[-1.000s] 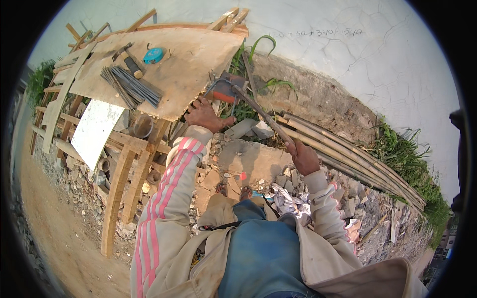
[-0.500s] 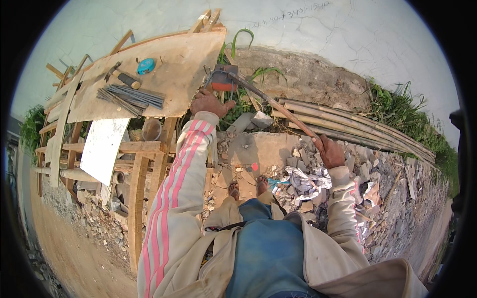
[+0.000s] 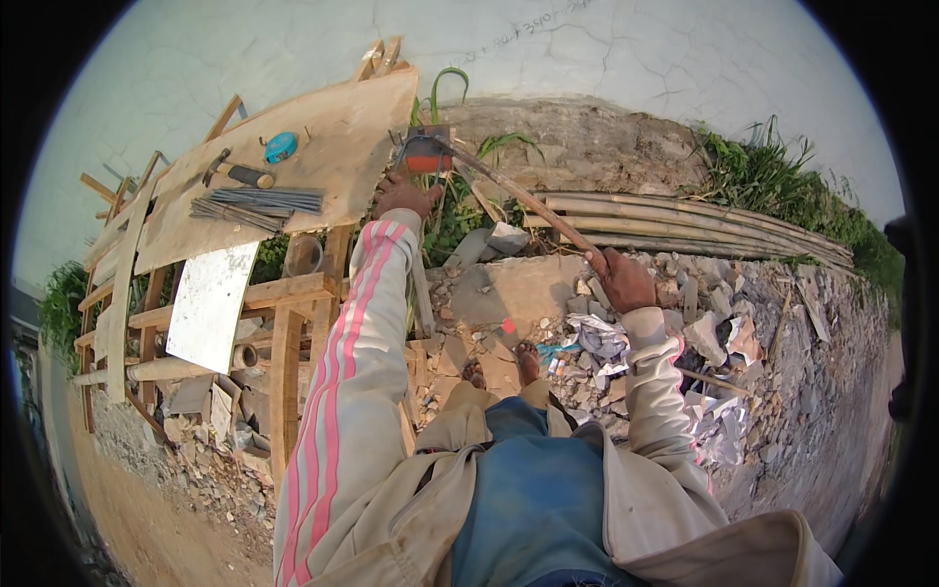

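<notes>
My right hand (image 3: 624,282) is wrapped around the lower end of a long, rusty metal bar (image 3: 528,203). The bar slants up to the left, and its far end meets an orange-red block with a dark top (image 3: 428,157) beside the plywood edge. My left hand (image 3: 406,196) is closed at the board's right edge, just below the block, on a thin bent steel rod (image 3: 399,150); its fingers are partly hidden. On the plywood board (image 3: 362,122) lie a bundle of short steel rods (image 3: 264,202), a hammer (image 3: 240,174) and a blue tape measure (image 3: 281,148).
A wooden frame (image 3: 286,382) holds up the board, and a white panel (image 3: 210,305) leans on it. Bamboo poles (image 3: 685,217) lie along the wall's foot (image 3: 587,147). Broken rubble (image 3: 704,338) and crumpled wrappers (image 3: 599,338) surround my feet (image 3: 526,364). Weeds grow at the far right.
My right hand has drawn the bar's lower end slightly left and up in view. The left hand stays by the block. The whole view has shifted a little.
</notes>
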### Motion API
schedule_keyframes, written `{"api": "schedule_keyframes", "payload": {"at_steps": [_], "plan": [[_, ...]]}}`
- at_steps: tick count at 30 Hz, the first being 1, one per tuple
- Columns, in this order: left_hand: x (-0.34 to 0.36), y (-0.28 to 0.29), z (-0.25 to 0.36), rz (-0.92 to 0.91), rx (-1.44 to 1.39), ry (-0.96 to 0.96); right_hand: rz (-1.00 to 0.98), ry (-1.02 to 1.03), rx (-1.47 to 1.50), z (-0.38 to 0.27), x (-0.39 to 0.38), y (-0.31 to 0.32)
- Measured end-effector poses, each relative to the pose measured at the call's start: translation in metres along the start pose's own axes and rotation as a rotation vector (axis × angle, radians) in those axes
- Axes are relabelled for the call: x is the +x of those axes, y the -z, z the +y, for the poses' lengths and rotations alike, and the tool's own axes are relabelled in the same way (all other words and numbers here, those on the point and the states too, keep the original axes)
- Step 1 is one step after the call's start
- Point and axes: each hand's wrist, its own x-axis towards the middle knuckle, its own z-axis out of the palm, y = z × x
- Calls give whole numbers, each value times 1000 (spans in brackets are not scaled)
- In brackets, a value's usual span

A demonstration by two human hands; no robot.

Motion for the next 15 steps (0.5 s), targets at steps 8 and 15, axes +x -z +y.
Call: {"api": "schedule_keyframes", "payload": {"at_steps": [8, 15], "plan": [[-5, 2, -7, 12, -59, -52, 70, -24, -49, -15, -8, 2], [0, 1, -15, 81, 40, -99, 75, -95, -93, -36, -28, -10]]}}
